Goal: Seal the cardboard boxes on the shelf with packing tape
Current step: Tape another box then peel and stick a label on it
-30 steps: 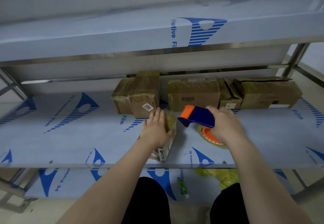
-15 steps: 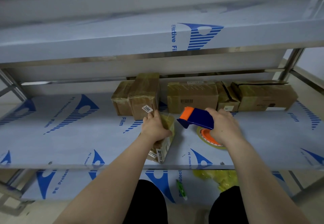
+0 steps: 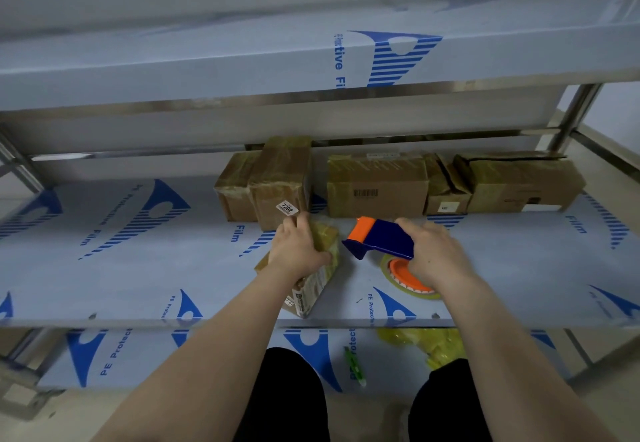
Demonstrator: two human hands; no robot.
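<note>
Shelving: steel rack shelf wrapped in pale protective film with blue print, viewed from above by a person standing at its front edge.
Back row: brown cardboard boxes banded in yellowish tape stand side by side against the rear rail, well apart from the hands.
Left hand: the left hand grips the work piece from above, fingers curled over its far end and thumb along its right side.
Work piece: a small flat cardboard box with white labels lies aslant near the shelf's front lip, just in front of the back row.
Right hand: the right hand is wrapped round the tool's handle.
Tool: a blue plastic tape dispenser with an orange nose is held just beside the small box, not touching it.
Roll: clear tape on an orange core; whether it touches the shelf cannot be told.
Risk, slide: the film looks slick, so a hard pull of tape could skate the box off the front lip.
Risk, fingers: the dispenser's cutting edge must pass close to the left thumb.
Risk, seal: a one-handed hold on a tilted box could leave the strip crooked or wrinkled.
</note>
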